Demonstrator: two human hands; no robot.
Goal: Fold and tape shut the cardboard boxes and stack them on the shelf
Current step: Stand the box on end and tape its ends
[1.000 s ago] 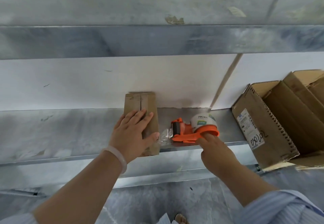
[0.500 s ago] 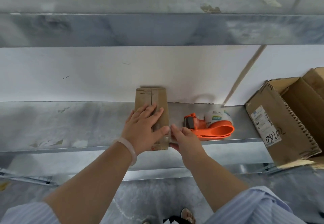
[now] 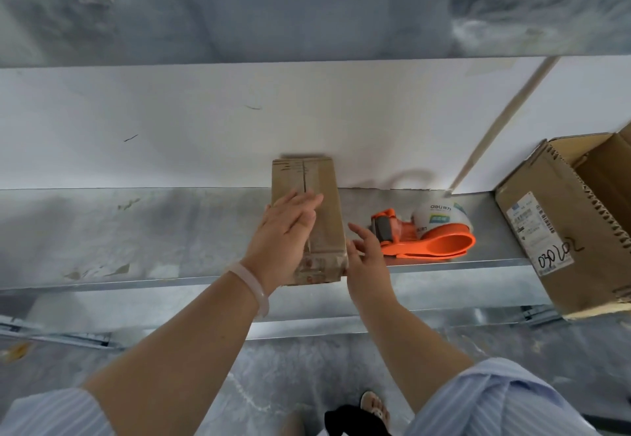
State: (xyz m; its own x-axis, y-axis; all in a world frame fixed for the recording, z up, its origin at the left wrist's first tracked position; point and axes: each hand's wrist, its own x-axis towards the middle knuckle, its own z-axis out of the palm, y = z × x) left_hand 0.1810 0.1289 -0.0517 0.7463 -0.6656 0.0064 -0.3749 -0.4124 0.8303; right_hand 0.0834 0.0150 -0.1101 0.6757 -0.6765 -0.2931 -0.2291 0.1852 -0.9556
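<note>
Dull metal shelf bears a taped cardboard box under left hand.

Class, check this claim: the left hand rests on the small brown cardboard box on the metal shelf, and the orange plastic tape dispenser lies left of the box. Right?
No. The head view shows the orange plastic tape dispenser right of the small brown cardboard box; the left hand does rest on it.
</note>
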